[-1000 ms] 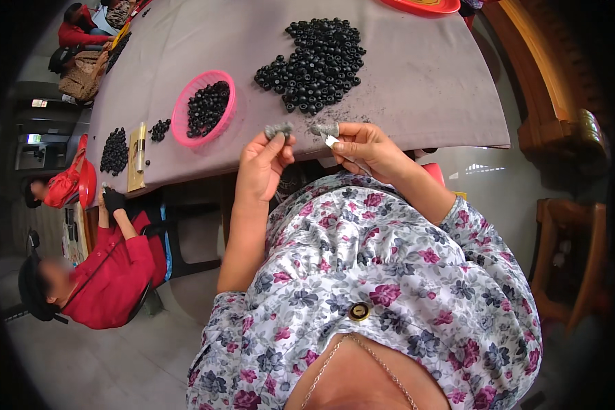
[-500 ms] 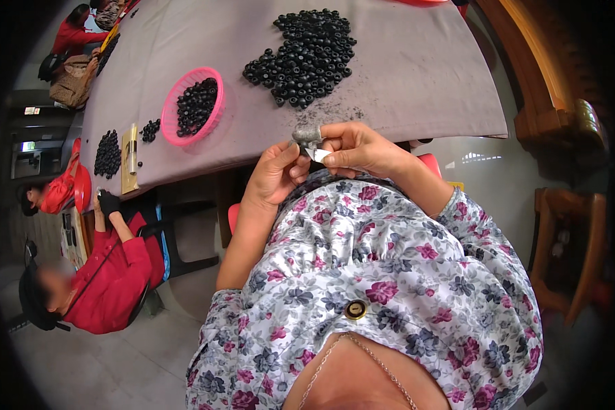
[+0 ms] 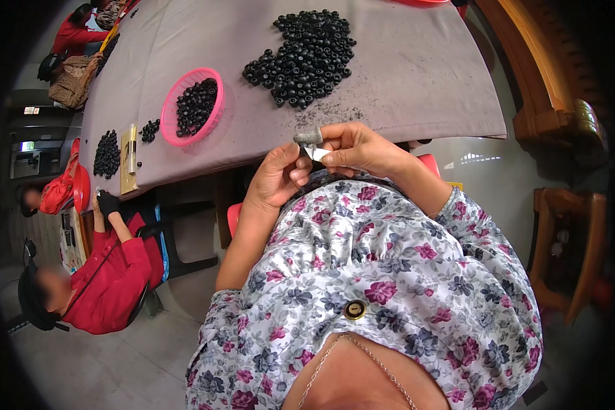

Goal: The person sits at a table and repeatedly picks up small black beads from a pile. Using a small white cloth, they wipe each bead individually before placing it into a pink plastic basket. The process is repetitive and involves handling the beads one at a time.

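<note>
Both my hands are held close together just off the near edge of the table. My left hand (image 3: pixel 275 176) is closed, thumb against fingers, on a small black piece (image 3: pixel 305 152), mostly hidden by the fingers. Pinched in my right hand (image 3: pixel 362 152) is a thin, flat white piece (image 3: pixel 317 154) with a pointed end, turned toward the left fingers. A worn grey finger cover (image 3: pixel 309 137) sits on my right index fingertip, over the black piece. Beyond my hands lies a large heap of round black pieces with holes (image 3: pixel 304 58), with dark crumbs scattered on the cloth.
A pink basket (image 3: pixel 193 141) of black pieces stands left on the grey tablecloth (image 3: pixel 417 82). Further left are smaller black piles (image 3: pixel 107 156) and a yellowish packet (image 3: pixel 129 164). A person in red (image 3: pixel 113 287) sits at the left. A wooden chair (image 3: pixel 570 253) stands right.
My hands stay in nearly the same place. The finger cover and the white piece have shifted very slightly between the fingers.
</note>
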The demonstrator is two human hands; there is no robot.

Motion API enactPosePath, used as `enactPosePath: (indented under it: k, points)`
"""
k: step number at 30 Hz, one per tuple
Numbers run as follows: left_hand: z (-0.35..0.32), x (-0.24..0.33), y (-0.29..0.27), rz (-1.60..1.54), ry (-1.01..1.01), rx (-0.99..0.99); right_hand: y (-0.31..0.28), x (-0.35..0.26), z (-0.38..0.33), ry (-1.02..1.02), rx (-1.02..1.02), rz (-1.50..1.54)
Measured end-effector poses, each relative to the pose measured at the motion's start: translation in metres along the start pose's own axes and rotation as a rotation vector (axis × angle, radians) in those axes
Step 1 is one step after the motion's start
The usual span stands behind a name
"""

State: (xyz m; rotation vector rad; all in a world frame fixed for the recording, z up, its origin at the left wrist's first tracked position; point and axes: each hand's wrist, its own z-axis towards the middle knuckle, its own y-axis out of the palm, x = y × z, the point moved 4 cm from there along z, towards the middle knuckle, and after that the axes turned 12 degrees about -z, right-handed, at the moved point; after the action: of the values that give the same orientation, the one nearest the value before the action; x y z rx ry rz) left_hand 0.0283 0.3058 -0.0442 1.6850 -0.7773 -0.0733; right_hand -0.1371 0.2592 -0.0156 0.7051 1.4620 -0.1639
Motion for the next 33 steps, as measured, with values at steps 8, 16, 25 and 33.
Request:
enactPosePath:
  k: [8,16,25,33]
  points:
    - [-0.001,-0.002,0.007,0.010,0.008,-0.030,-0.002,0.002,-0.001,0.032,0.014,0.030]
    - [-0.003,-0.006,0.012,-0.006,-0.008,0.015,-0.010,0.014,0.000,0.150,0.057,0.119]
    - [-0.002,-0.006,0.008,-0.020,-0.023,-0.019,-0.011,0.014,0.000,0.121,0.014,0.168]
    - [-0.001,-0.007,0.008,-0.085,-0.019,-0.027,-0.006,0.007,-0.001,0.063,-0.010,0.162]
